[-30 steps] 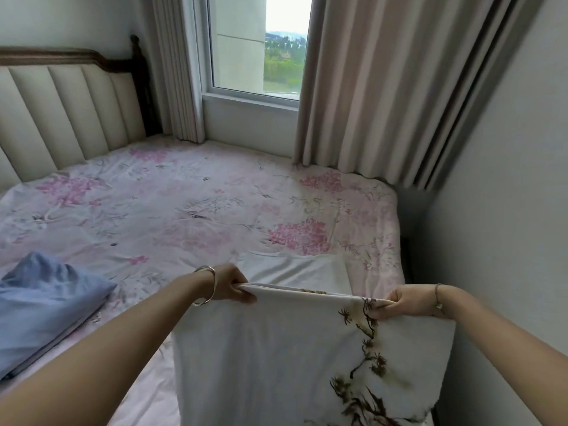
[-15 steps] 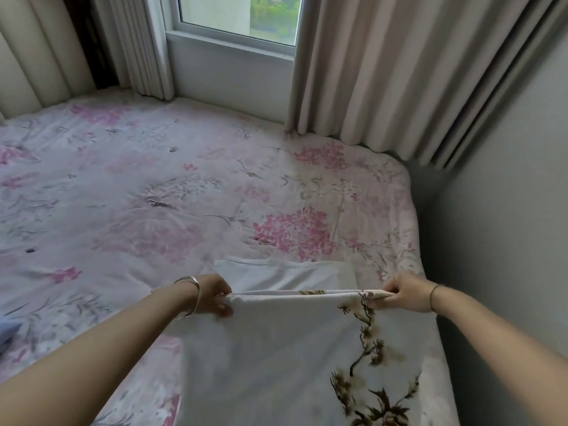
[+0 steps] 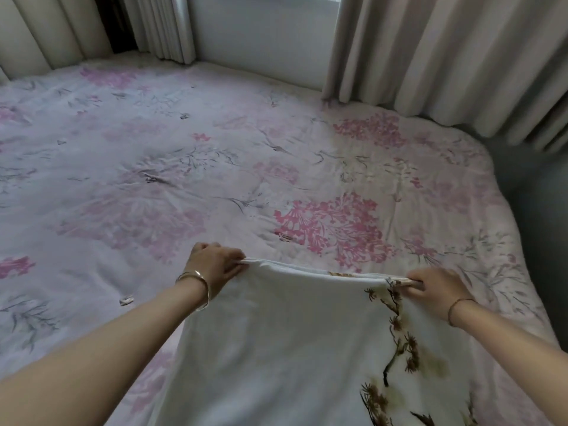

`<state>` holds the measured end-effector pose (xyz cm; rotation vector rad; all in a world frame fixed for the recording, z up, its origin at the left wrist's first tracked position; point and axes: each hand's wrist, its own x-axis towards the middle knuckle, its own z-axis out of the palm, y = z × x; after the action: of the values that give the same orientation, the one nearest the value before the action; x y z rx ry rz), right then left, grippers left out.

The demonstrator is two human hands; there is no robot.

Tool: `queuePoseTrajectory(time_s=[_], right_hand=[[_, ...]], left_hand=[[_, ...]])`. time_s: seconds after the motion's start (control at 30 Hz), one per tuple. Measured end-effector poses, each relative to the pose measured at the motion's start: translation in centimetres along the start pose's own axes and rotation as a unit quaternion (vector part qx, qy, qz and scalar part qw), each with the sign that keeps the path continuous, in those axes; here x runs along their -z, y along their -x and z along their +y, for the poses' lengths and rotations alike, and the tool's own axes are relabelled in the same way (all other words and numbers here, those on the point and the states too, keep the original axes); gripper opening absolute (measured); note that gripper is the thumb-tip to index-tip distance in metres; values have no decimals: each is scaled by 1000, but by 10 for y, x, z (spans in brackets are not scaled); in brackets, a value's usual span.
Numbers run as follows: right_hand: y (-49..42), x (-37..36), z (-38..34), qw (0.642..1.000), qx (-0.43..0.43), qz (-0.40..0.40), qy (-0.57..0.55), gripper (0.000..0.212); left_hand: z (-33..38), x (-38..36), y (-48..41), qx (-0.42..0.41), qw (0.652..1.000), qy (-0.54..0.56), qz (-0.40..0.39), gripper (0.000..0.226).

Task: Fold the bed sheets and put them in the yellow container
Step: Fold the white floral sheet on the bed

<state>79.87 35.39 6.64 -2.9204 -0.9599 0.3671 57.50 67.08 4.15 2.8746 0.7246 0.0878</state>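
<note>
A white bed sheet with a brown branch print on its right side lies in front of me on the bed. My left hand pinches the far left corner of its folded edge. At the far right corner my right hand grips the same edge. The edge is stretched nearly straight between both hands, low over the bed. The sheet runs down out of the frame's lower edge. No yellow container is in view.
The bed has a pale cover with pink flower prints and spreads wide to the left and ahead. Beige curtains hang at the back right. A padded headboard is at the back left, a grey wall on the right.
The view tilted down, so the window and the blue cloth at the left left the frame. Both hands carried the sheet's edge forward and down; the white layer beyond it is now covered.
</note>
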Motion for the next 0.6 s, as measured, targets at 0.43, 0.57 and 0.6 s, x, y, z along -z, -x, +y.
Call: queuePoseTrajectory(time_s=[0.43, 0.57, 0.6], right_hand=[[-71, -127, 9, 993, -109, 33, 24, 14], [-67, -127, -13, 989, -37, 87, -114, 37], [-65, -128, -21, 987, -9, 94, -128, 45]], left_hand=[[-55, -93, -24, 212, 914, 341, -59, 56], [-47, -98, -26, 189, 916, 352, -47, 43], [-44, -100, -28, 199, 908, 367, -37, 41]])
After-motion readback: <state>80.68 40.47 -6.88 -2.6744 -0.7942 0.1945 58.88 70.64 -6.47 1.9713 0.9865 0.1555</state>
